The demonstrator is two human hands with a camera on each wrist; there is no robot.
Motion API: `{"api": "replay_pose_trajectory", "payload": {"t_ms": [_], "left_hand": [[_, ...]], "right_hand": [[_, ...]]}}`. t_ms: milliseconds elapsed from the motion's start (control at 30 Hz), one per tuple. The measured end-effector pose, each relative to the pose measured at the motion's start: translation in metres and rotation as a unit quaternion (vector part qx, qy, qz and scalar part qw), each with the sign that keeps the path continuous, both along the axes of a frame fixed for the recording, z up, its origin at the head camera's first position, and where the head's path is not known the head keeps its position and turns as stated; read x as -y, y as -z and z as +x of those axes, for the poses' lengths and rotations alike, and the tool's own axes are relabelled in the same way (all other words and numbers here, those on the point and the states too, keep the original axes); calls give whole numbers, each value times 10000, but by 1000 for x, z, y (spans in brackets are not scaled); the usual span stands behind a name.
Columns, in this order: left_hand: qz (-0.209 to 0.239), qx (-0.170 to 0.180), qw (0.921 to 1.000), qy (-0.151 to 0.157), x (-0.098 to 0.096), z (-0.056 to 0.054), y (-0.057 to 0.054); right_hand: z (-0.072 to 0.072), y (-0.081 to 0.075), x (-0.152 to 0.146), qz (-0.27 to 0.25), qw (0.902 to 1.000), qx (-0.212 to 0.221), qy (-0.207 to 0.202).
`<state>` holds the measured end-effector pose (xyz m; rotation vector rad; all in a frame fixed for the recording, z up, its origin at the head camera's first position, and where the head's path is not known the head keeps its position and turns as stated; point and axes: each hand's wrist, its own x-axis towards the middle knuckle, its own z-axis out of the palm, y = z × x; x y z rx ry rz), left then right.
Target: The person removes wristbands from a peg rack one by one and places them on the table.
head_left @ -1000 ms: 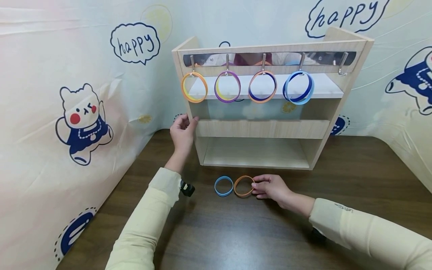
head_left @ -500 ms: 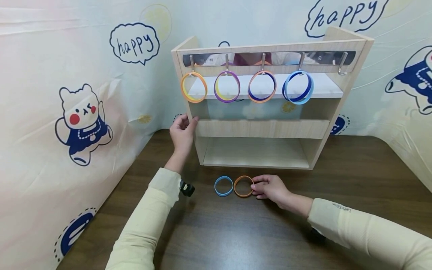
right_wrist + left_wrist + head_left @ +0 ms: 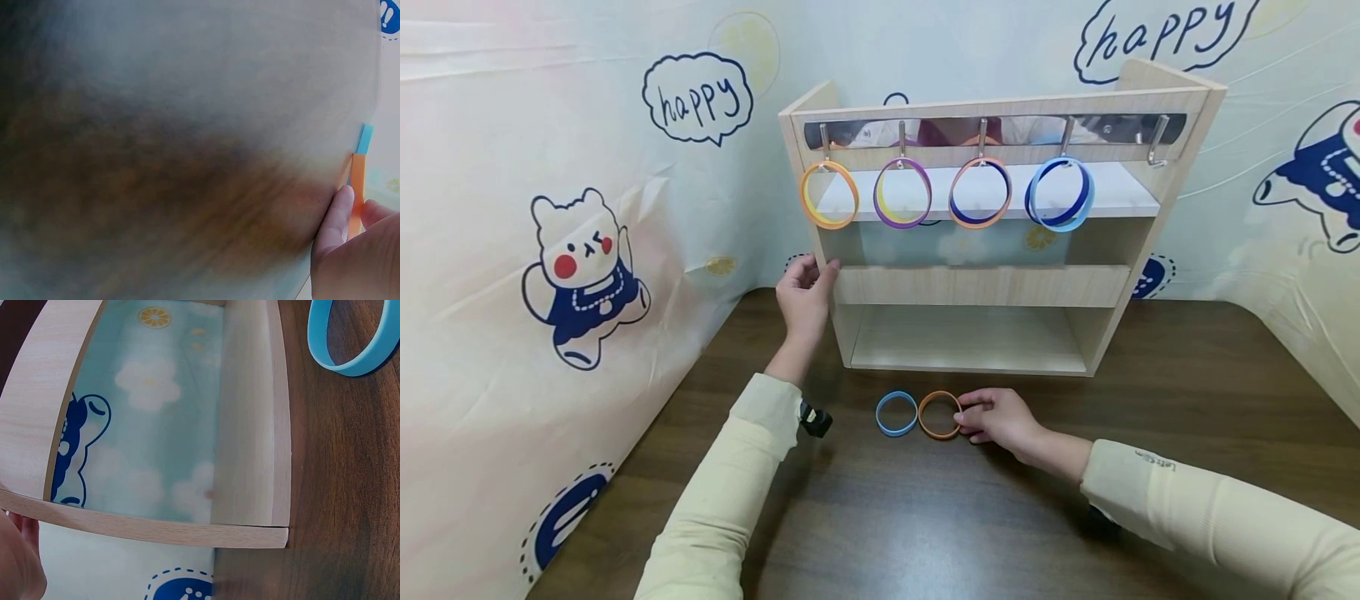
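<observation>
My left hand (image 3: 803, 304) grips the left side panel of a pale wooden shelf unit (image 3: 981, 287). In the left wrist view, that hand (image 3: 19, 559) shows only in part, behind the panel's edge. On the table lies an orange silicone wristband (image 3: 938, 437); my right hand (image 3: 1003, 423) pinches its right side. The right wrist view has the orange wristband (image 3: 357, 181) between thumb and fingers. A light blue wristband (image 3: 897, 434) lies just left of it, almost touching. Wristbands hang in pairs: orange with yellow (image 3: 829, 226), purple with yellow (image 3: 902, 226), orange with navy (image 3: 977, 225), light blue with navy (image 3: 1063, 227).
A metal strip with several hooks runs along the unit's top front; its rightmost hook (image 3: 1156, 146) carries no band. The unit stands near the back of a dark wooden table (image 3: 925, 517). A printed cloth (image 3: 587, 100) covers the walls behind and to the left.
Hardly anything differs. The right hand and the orange wristband have shifted very slightly left, along with a small shift of the whole view. The left hand has stayed on the side panel.
</observation>
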<state>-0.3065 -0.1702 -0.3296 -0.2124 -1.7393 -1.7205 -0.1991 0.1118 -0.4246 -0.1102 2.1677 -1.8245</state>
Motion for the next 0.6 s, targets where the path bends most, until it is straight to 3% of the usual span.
{"api": "replay_pose_trajectory", "payload": {"t_ms": [67, 600], "left_hand": [[19, -14, 10000, -41, 2, -7, 6], [58, 31, 10000, -20, 2, -6, 5]], "right_hand": [[0, -1, 0, 39, 10000, -2, 16], [2, -2, 0, 60, 9999, 18, 123]]}}
